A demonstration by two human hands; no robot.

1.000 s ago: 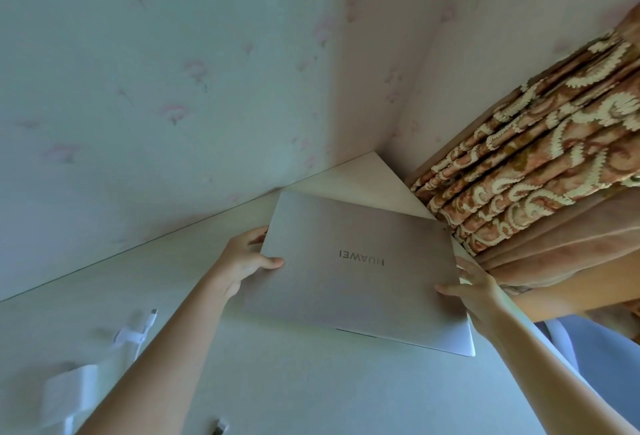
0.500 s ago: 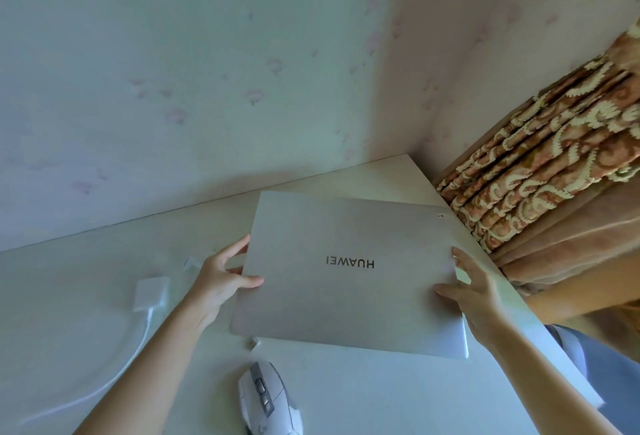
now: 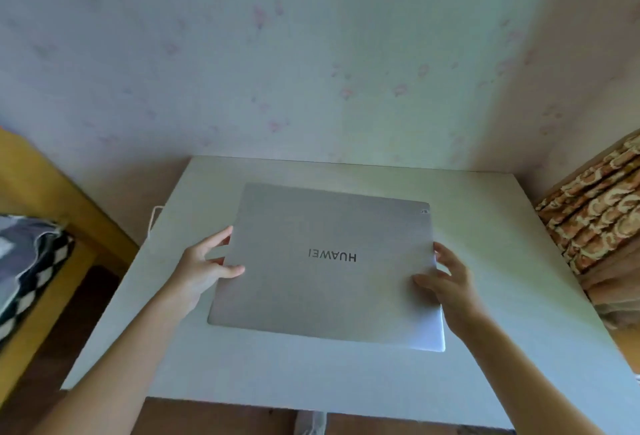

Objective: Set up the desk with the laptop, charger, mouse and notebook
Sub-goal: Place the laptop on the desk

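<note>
The closed silver laptop (image 3: 325, 264) was seen lid-up on the middle of the white desk (image 3: 502, 261), its lettering upside down to the wearer, which suggested that the hinge lay at the near edge. Its long axis ran left to right, slightly skewed, with the near right corner closest to the wearer. Whether it rested flat or was held just above the surface could not be told.

It lay directly between the two hands. The left hand (image 3: 204, 268) was placed at the left short edge, thumb laid on the lid and fingers spread along and under the side. The right hand (image 3: 446, 278) was placed at the right short edge, thumb on the lid and fingers curled round the side, so the machine was gripped at both ends. Neither hand was nearer than the other.

A white cable (image 3: 154, 216) was seen looping off the far left edge of the desk, just beside the laptop's far left corner; it was judged the only thing likely to be caught if the machine were slid leftward. Patterned curtains (image 3: 595, 206) hung at the right, and a wooden bed frame (image 3: 38, 192) stood at the left. No mouse or notebook was in view.
</note>
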